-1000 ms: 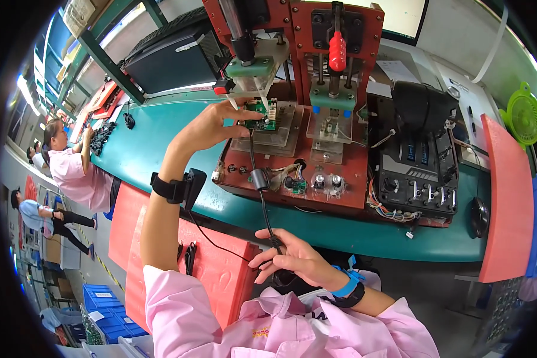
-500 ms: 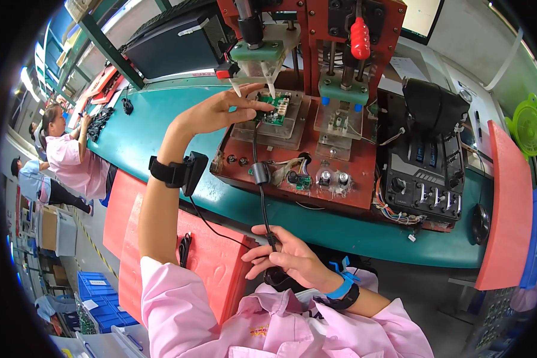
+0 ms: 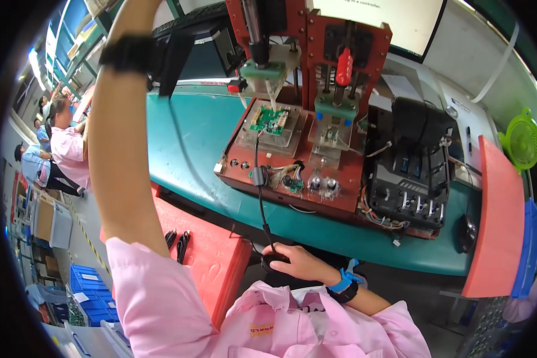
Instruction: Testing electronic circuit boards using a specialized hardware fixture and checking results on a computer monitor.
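Observation:
My left forearm, with a black strap at the wrist, reaches up past the top edge, so the hand itself is out of sight. Low in the middle, my right hand closes around a black cable near a rounded black bundle or end piece, partly hidden by the fingers. This cable runs up through a thick cylindrical bead to a green circuit board. The board lies flat on a clear plate of the red test fixture, under a raised press head.
A second press with a red handle stands beside the first. Right of it sits a black control panel, then a mouse and a pink foam sheet. Black cables lie on pink foam at lower left.
My left hand has left the circuit board and gone up out of view. My right hand has closed its spread fingers lower on the cable. The board stays on the fixture.

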Tool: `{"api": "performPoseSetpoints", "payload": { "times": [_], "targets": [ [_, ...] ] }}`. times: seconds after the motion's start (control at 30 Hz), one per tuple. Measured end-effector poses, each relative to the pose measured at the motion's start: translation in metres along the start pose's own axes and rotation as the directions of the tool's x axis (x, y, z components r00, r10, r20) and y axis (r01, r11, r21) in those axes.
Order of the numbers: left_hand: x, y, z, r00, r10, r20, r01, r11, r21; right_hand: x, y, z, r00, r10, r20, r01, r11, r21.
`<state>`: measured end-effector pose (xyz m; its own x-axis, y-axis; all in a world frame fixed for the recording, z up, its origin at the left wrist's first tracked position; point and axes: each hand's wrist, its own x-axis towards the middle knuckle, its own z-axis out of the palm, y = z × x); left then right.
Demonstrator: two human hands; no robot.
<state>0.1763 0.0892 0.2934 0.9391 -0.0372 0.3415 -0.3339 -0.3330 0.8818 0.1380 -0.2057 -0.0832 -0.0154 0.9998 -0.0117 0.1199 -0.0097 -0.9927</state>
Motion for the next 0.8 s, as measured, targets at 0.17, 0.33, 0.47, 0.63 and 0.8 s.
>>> {"api": "performPoseSetpoints", "payload": {
  "times": [0.17, 0.33, 0.47, 0.63, 0.8],
  "targets": [
    [0.037, -0.017, 0.002, 0.969, -0.050, -0.240, 0.097, 0.978, 0.185, -0.004, -0.014, -0.015, 0.997, 0.010, 0.080, -0.005, 0.998, -0.061],
    [-0.010, 0.014, 0.043, 0.902, 0.377, -0.212, -0.327, 0.915, 0.239, -0.004, -0.025, -0.018, 0.991, -0.005, 0.131, 0.018, 0.995, -0.099],
    [-0.049, -0.025, 0.110, 0.810, 0.504, -0.302, -0.115, 0.640, 0.760, 0.003, -0.021, -0.019, 0.990, 0.032, 0.136, -0.019, 0.995, -0.097],
    [-0.063, -0.059, 0.123, 0.607, 0.754, -0.251, -0.148, 0.417, 0.897, 0.001, -0.035, -0.007, 0.992, -0.017, 0.127, 0.028, 0.996, -0.088],
    [-0.063, -0.068, 0.138, 0.600, 0.735, -0.317, -0.217, 0.531, 0.820, 0.000, -0.020, -0.004, 0.942, -0.336, 0.029, 0.320, 0.862, -0.393]
  ]
}}
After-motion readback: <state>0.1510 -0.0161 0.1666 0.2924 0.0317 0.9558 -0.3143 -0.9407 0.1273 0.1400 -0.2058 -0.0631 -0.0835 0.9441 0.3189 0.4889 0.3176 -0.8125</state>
